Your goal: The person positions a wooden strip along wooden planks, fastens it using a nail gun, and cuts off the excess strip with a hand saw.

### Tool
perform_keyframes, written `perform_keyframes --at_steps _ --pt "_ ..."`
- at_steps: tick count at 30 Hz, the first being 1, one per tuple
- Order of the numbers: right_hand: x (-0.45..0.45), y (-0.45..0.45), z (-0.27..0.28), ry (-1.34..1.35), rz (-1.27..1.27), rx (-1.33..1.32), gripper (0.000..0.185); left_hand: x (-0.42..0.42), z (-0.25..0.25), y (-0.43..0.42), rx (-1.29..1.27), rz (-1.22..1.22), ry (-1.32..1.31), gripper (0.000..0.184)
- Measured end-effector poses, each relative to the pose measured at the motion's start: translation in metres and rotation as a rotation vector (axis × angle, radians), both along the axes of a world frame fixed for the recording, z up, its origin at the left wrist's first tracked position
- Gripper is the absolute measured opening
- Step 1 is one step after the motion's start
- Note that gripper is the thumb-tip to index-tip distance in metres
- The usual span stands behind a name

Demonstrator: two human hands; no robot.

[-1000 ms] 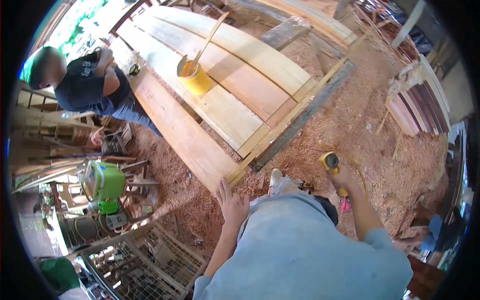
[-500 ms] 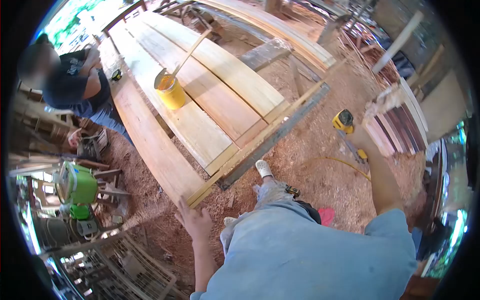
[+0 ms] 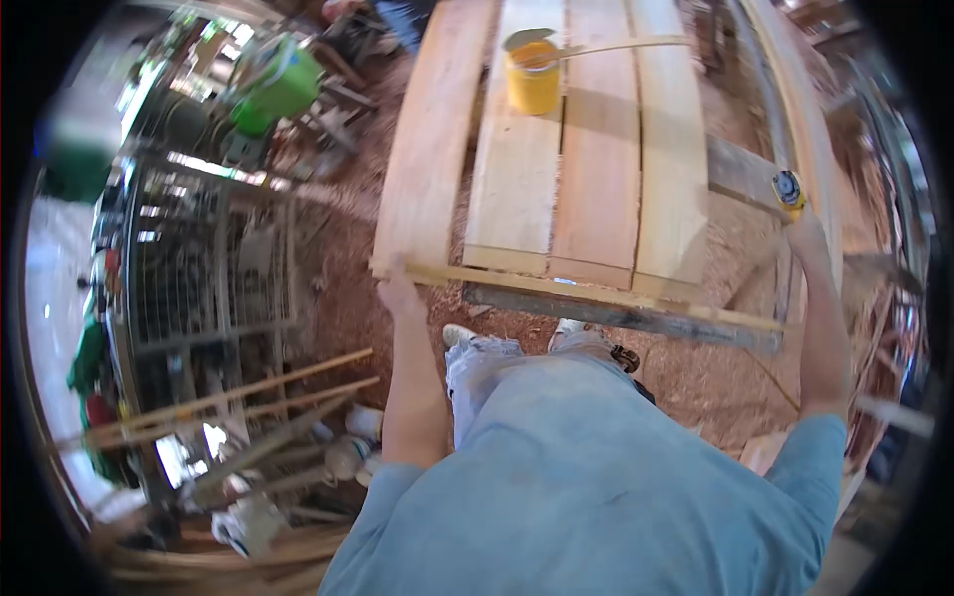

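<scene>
My left hand is at the left end of a narrow wooden strip, its blurred fingers closed over it. That strip runs across the near ends of several long, pale boards. In my right hand, raised beyond the strip's right end, is a yellow and black nail gun; its lower part is hidden by the hand and forearm. On the boards stands a yellow can of orange paste, with a wooden stick leaning out to the right.
A dark beam lies under the near board ends. Long timber runs along the right. To the left are a green container, a metal rack and loose wooden sticks. Shavings cover the floor. Another person's leg shows at the far side.
My view has swung left, so the boards now run straight ahead. My right hand has lifted the nail gun from low on the right. My left hand has closed at the strip's end.
</scene>
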State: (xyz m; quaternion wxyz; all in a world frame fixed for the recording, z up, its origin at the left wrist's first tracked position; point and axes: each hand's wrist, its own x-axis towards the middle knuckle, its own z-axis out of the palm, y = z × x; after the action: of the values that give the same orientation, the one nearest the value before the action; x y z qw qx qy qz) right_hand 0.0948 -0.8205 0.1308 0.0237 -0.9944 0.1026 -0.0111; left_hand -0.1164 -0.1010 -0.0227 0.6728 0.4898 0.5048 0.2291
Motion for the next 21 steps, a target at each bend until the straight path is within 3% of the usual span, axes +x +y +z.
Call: perform_keyframes --at_steps 2,6,8,9,11,14,15,18,21 --pt "0.052 0.005 -0.034 -0.177 0.094 0.045 0.045 0.005 0.007 -0.023 -0.130 0.066 -0.080 0.056" --pt "0.129 0.021 -0.114 -0.078 -0.007 -0.015 0.049 -0.007 -0.002 -0.048 -0.024 -0.075 -0.106 0.055" --pt "0.150 0.029 -0.162 -0.279 0.009 0.159 0.057 -0.007 0.008 -0.064 -0.085 -0.023 -0.036 0.039" --pt "0.154 0.045 -0.164 -0.280 0.046 0.171 0.057 -0.008 -0.009 -0.061 0.008 0.005 0.004 0.038" --pt "0.143 0.084 -0.165 -0.239 -0.035 0.405 0.081 -0.006 0.011 -0.068 0.013 0.007 0.036 0.036" --pt "0.130 0.125 -0.154 -0.247 0.057 0.419 0.091 -0.003 0.016 -0.066 0.001 -0.016 0.084 0.034" --pt "0.107 0.157 -0.111 -0.091 -0.029 0.448 0.089 -0.002 0.015 -0.065 -0.012 -0.031 0.105 0.033" --pt "0.119 0.142 -0.143 -0.161 0.016 0.368 0.087 0.003 0.032 -0.069 -0.053 0.000 0.086 0.038" --pt "0.104 0.149 -0.120 -0.125 0.010 0.440 0.083 0.004 -0.004 -0.034 0.060 0.174 0.109 0.045"
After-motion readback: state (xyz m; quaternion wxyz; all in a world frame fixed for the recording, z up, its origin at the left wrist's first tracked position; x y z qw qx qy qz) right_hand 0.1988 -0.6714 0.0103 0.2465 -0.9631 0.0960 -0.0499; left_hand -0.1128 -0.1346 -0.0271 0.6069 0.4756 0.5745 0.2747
